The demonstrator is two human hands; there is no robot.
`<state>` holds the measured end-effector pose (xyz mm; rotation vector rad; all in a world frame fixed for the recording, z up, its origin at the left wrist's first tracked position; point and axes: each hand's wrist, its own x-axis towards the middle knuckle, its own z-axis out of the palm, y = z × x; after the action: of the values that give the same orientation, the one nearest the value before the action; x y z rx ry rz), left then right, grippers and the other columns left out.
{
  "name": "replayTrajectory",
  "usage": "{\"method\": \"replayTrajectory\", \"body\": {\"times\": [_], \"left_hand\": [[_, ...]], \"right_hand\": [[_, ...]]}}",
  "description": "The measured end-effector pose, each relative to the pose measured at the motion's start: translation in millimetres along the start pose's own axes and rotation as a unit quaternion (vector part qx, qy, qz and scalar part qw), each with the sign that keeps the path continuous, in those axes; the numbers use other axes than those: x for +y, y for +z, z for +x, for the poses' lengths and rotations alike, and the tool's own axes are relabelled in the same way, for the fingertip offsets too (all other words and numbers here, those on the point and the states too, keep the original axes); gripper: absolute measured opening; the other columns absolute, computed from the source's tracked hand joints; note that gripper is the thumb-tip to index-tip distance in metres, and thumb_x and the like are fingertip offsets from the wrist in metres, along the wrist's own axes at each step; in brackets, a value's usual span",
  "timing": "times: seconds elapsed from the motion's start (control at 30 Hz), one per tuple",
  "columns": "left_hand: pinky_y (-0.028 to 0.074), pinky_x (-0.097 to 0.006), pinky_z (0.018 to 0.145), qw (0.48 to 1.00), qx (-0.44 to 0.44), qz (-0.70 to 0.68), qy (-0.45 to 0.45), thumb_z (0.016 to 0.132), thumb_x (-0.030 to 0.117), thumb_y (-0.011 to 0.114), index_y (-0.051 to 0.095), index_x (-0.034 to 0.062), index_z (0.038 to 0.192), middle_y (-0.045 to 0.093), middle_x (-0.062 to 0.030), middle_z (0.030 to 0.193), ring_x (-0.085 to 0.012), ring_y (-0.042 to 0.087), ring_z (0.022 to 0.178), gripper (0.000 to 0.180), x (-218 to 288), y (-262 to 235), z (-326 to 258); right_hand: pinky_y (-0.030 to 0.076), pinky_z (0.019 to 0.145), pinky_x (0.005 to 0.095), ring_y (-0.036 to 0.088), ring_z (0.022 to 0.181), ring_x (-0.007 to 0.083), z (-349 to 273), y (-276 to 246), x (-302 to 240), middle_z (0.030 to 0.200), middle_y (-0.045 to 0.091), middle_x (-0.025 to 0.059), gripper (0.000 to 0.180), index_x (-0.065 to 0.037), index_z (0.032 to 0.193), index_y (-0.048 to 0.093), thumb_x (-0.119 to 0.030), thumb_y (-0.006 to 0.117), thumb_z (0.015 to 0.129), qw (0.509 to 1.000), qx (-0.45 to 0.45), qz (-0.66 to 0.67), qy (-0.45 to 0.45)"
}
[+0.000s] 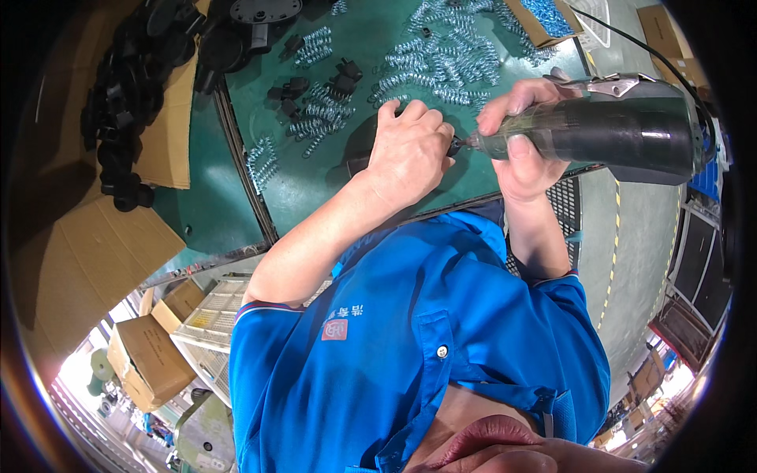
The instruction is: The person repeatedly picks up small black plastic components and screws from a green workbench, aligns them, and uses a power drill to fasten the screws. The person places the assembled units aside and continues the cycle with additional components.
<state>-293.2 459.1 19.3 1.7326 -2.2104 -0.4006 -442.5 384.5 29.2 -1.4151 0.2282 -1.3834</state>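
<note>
Worktable (pixel 292 193): before the person
Left hand (pixel 410 146): over the table's near side
Power screwdriver (pixel 623 130): in the right hand (pixel 530 169), its tip just right of the left hand
Main spring heap (pixel 449 59): on the table's far side
Smaller spring clusters (pixel 319 114): left of the heap, small blocks (pixel 345 79) among them
Open box (pixel 527 24): far right, beside the heap
Carton (pixel 169 130): at the table's left, moulded parts (pixel 126 102) in it

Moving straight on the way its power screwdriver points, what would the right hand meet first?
The right hand, led by the power screwdriver, would probably meet the left hand first, or the black part mostly hidden beneath it; depth is unclear here.
</note>
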Motion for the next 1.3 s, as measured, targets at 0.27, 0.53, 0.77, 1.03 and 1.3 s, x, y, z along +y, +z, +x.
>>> {"method": "replayTrajectory", "body": {"times": [0.27, 0.53, 0.77, 1.03, 1.3], "left_hand": [[0.040, -0.049, 0.099, 1.000, 0.003, 0.000, 0.001, 0.068, 0.026, 0.082, 0.070, 0.0088, 0.098, 0.059, -0.0017, 0.092, -0.0223, 0.056, 0.102, 0.037, 0, 1, 0], [0.039, -0.050, 0.100, 1.000, 0.009, -0.004, 0.003, 0.068, 0.026, 0.082, 0.070, 0.0087, 0.096, 0.058, -0.0019, 0.092, -0.0226, 0.056, 0.102, 0.036, 0, 2, 0], [0.040, -0.050, 0.099, 1.000, 0.012, -0.006, 0.006, 0.067, 0.026, 0.082, 0.070, 0.0086, 0.097, 0.058, -0.0021, 0.091, -0.0224, 0.056, 0.101, 0.037, -1, 1, -1], [0.038, -0.051, 0.099, 1.000, 0.015, 0.016, 0.010, 0.075, 0.030, 0.077, 0.071, 0.0118, 0.096, 0.062, -0.0019, 0.095, -0.0215, 0.055, 0.105, 0.028, -3, 4, -2], [0.037, -0.052, 0.099, 0.999, 0.043, -0.015, 0.009, 0.075, 0.028, 0.076, 0.071, 0.0123, 0.095, 0.062, -0.0018, 0.095, -0.0221, 0.055, 0.104, 0.026, -4, 9, -5]], "right_hand": [[0.055, 0.068, 0.0340, 0.064, 0.075, 0.0238, 1, 0, -1, 0.106, 0.049, 0.0163, 0.059, 0.000, 0.129, 0.028, -0.005, 0.067, 0.084, 0.999, -0.011, -0.031, 0.011], [0.055, 0.067, 0.0339, 0.064, 0.074, 0.0234, 1, 2, -3, 0.103, 0.050, 0.0150, 0.057, 0.000, 0.127, 0.030, -0.009, 0.070, 0.086, 1.000, -0.004, -0.014, 0.006], [0.055, 0.068, 0.0354, 0.064, 0.076, 0.0250, 1, 3, -2, 0.105, 0.049, 0.0155, 0.059, -0.002, 0.130, 0.030, -0.007, 0.070, 0.087, 1.000, -0.010, -0.008, 0.009], [0.055, 0.062, 0.0346, 0.062, 0.073, 0.0219, 4, 20, -7, 0.098, 0.049, 0.0128, 0.057, -0.001, 0.123, 0.036, -0.017, 0.073, 0.083, 0.997, -0.028, -0.055, 0.047], [0.053, 0.066, 0.0316, 0.061, 0.077, 0.0176, 5, 17, -6, 0.099, 0.052, 0.0113, 0.051, 0.004, 0.118, 0.038, -0.012, 0.071, 0.083, 0.990, -0.094, -0.080, 0.062]]}}
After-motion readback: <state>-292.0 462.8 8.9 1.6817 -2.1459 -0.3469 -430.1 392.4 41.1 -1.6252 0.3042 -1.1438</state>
